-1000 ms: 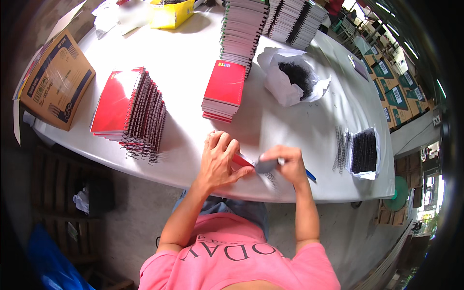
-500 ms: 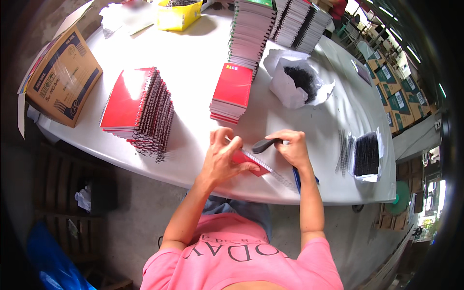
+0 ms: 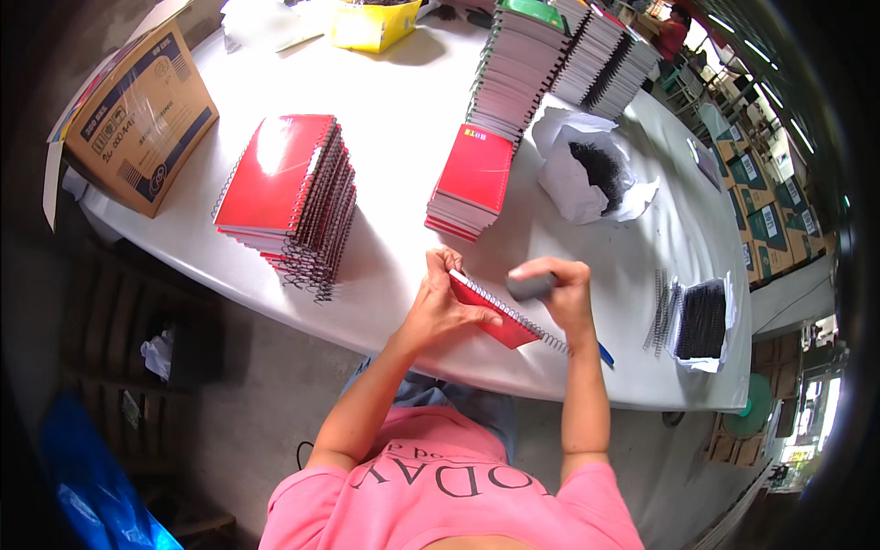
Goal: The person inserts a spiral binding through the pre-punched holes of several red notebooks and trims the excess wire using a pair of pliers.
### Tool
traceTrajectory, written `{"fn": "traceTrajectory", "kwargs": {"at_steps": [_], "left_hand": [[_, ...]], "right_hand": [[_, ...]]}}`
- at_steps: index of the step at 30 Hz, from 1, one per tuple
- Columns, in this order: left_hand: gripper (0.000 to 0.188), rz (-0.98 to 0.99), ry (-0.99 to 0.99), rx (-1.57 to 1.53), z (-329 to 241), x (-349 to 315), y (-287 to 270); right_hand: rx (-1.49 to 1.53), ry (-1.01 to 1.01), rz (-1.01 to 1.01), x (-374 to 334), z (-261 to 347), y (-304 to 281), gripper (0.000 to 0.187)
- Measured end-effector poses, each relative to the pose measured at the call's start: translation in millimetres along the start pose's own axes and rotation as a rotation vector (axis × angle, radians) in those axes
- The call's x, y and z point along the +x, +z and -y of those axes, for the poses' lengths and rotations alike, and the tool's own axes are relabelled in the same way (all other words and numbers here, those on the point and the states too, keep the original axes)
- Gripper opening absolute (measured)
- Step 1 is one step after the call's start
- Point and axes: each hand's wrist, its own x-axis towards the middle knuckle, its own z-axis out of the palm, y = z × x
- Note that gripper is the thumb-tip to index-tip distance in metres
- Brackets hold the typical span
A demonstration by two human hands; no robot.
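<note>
My left hand (image 3: 442, 308) grips a small red notebook (image 3: 515, 332), tilted above the near edge of the table, with the thumb across its cover. Along the notebook's punched edge runs a spiral wire (image 3: 554, 341), and its loose end sticks out past the lower right corner. My right hand (image 3: 572, 291) is closed on a dark grey, rounded tool (image 3: 530, 286) held close beside the wire. That tool is smeared by motion, so its exact kind does not show. Part of a blue, slim object (image 3: 606, 356) lies by my right wrist.
Left stands a stack of spiral-bound red notebooks (image 3: 275, 174), near a cardboard box (image 3: 147, 119). Red booklets (image 3: 472, 170) sit ahead, before tall notebook stacks (image 3: 518, 73). White paper wrapping (image 3: 559, 188) holds dark coils. More coils (image 3: 701, 321) lie right. A yellow box (image 3: 374, 26) stands at the back.
The wire now lies along more of the notebook's edge, and its free tail looks shorter. My right hand has turned, with the grey tool now blurred. The whole view has shifted slightly.
</note>
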Motion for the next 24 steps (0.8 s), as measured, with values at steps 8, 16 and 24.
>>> {"fn": "traceTrajectory", "kwargs": {"at_steps": [8,16,24], "left_hand": [[0.094,0.011,-0.042,-0.034,11.4,-0.5,-0.4],[0.085,0.09,-0.031,-0.096,-3.8,-2.5,-7.5],[0.038,-0.058,-0.216,-0.513,-19.1,-3.2,-9.7]], "right_hand": [[0.054,-0.08,0.187,12.5,22.9,26.4,0.029],[0.042,0.032,0.154,12.0,18.6,27.5,0.028],[-0.794,0.242,-0.317,-45.4,-9.1,-50.4,0.055]]}}
